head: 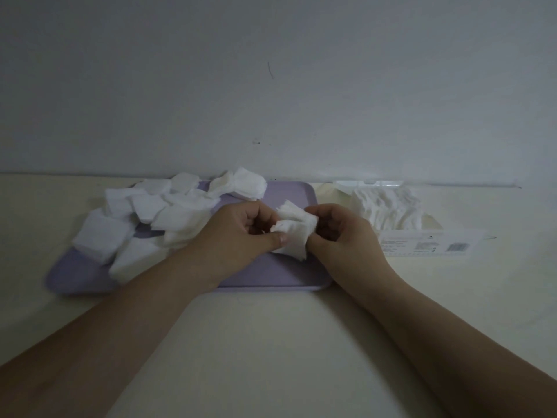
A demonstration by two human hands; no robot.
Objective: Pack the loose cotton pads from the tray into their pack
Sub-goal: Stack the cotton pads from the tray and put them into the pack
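A lilac tray lies on the table with several loose white cotton pads heaped over its left half and back edge. Above the tray's right half, my left hand and my right hand together pinch a small bunch of cotton pads between them. The clear pack lies on its side to the right of the tray, its opening facing left, with a row of pads standing inside it.
The cream table runs up to a plain white wall just behind the tray and pack. The pack's printed label faces me. Some pads overhang the tray's left rim onto the table.
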